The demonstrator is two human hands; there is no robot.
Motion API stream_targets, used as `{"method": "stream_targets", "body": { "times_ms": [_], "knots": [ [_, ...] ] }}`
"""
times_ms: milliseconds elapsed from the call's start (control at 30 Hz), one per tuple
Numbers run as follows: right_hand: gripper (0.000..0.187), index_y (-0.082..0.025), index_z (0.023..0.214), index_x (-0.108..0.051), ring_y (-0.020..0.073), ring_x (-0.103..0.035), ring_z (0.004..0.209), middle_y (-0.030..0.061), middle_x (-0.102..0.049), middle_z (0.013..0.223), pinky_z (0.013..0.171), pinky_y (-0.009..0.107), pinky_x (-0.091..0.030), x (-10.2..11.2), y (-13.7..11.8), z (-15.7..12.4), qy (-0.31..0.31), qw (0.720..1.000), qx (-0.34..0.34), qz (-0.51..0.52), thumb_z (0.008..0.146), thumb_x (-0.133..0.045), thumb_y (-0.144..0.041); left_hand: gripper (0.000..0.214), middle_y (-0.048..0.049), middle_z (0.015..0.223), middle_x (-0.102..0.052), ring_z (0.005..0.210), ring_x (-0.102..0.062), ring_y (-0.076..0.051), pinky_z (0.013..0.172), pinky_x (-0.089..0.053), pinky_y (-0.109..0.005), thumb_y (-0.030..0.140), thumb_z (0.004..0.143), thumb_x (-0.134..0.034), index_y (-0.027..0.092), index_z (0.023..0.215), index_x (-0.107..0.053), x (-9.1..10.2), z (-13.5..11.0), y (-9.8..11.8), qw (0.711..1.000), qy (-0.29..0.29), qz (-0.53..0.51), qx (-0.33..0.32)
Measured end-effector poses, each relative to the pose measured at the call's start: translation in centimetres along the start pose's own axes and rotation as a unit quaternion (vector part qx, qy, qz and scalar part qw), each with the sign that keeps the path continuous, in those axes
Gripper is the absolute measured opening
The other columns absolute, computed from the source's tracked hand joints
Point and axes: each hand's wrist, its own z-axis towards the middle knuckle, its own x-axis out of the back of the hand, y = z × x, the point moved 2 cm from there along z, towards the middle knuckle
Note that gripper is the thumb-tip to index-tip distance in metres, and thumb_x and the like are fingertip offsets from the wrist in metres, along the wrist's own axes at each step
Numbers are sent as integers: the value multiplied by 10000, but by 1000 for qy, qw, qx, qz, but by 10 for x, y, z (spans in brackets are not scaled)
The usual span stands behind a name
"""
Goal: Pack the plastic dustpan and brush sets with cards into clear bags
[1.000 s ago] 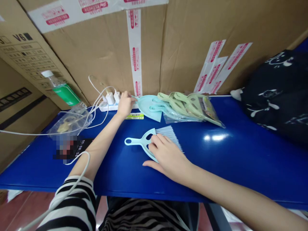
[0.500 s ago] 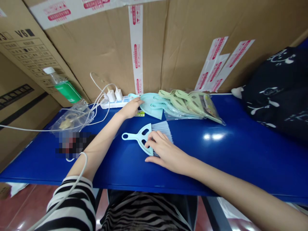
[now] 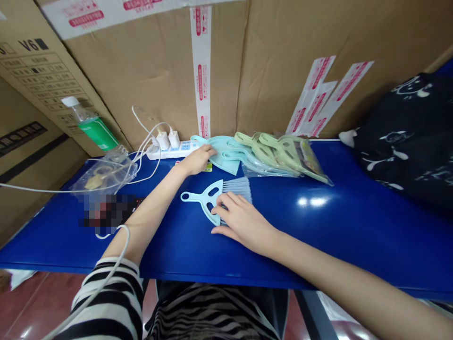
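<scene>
A light blue hand brush (image 3: 207, 197) lies flat on the blue table (image 3: 336, 231), handle pointing left. My right hand (image 3: 242, 221) rests on its bristle end with fingers spread flat. Farther back, my left hand (image 3: 196, 160) grips the edge of a light blue dustpan (image 3: 221, 148) that lies next to the power strip. Right of that dustpan lies a pile of bagged green and blue dustpan sets (image 3: 279, 153).
A white power strip (image 3: 170, 150) with chargers and cables sits at the back. A clear bag (image 3: 106, 172) and a green-labelled bottle (image 3: 90, 125) are at the left. Cardboard boxes (image 3: 269, 61) wall the back. A black printed bag (image 3: 410, 137) fills the right.
My left hand has drawn the blue dustpan slightly right, away from the power strip. My right hand has slid the brush a little toward the back.
</scene>
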Motion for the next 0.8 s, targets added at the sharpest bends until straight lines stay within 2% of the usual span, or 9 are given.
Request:
{"method": "stream_targets", "body": {
  "times_ms": [100,200,333,400,500,567,633,800],
  "knots": [
    [308,-135,932,-670,244,-608,891,103,-630,934,752,363,-527,3,3,0,23,1000,-2,20,830,-721,-422,551,-120,1315,-597,1330,-498,-214,1090,-446,-374,-47,764,-380,128,1246,-580,6,-10,4,1000,13,-10,-12],
    [223,-149,933,-661,226,-613,849,84,-634,894,747,356,-522,15,16,1,56,998,-27,33,918,-617,-367,532,-145,1334,-580,1333,-489,-232,1096,-440,-437,-32,802,-348,108,1266,-565,14,-27,12,999,32,-16,-20],
    [175,-175,904,-662,291,-602,904,117,-638,916,793,450,-502,36,55,-2,129,980,-125,-86,936,-504,-243,438,-150,1202,-637,1191,-574,-259,1002,-499,-481,45,889,-346,121,1240,-597,26,-55,31,998,38,-24,-36],
    [210,-179,1051,-665,360,-572,1038,157,-626,1077,863,543,-477,43,78,-6,164,959,-185,-135,906,-540,-265,353,-130,1127,-657,1090,-616,-238,939,-535,-434,143,954,-377,136,1198,-632,33,-72,43,997,21,-35,-58],
    [524,-195,1347,-547,470,-410,1284,210,-465,1398,964,657,-399,41,107,-13,142,954,-213,-152,847,-623,-334,311,-101,1142,-642,1057,-621,-214,929,-534,-411,293,994,-441,202,1212,-644,41,-96,59,991,-30,-73,-110],
    [645,-206,1450,-451,478,-368,1334,217,-383,1473,999,661,-383,35,119,-16,100,960,-224,-137,841,-622,-328,334,-106,1173,-629,1071,-616,-223,927,-533,-416,373,975,-503,221,1241,-636,43,-107,64,988,-52,-83,-116],
    [675,-229,1493,-395,457,-380,1345,207,-359,1495,1015,646,-391,30,125,-16,73,962,-231,-126,852,-594,-301,334,-110,1199,-621,1087,-612,-229,925,-537,-414,374,958,-542,231,1244,-639,42,-115,66,988,-56,-87,-114],
    [615,-276,1473,-428,472,-371,1357,181,-291,1568,959,674,-426,27,119,-10,66,961,-227,-141,871,-534,-209,349,-90,1179,-637,1029,-630,-201,882,-558,-382,156,969,-453,265,1232,-654,36,-120,63,992,-38,-44,-112]
  ]
}}
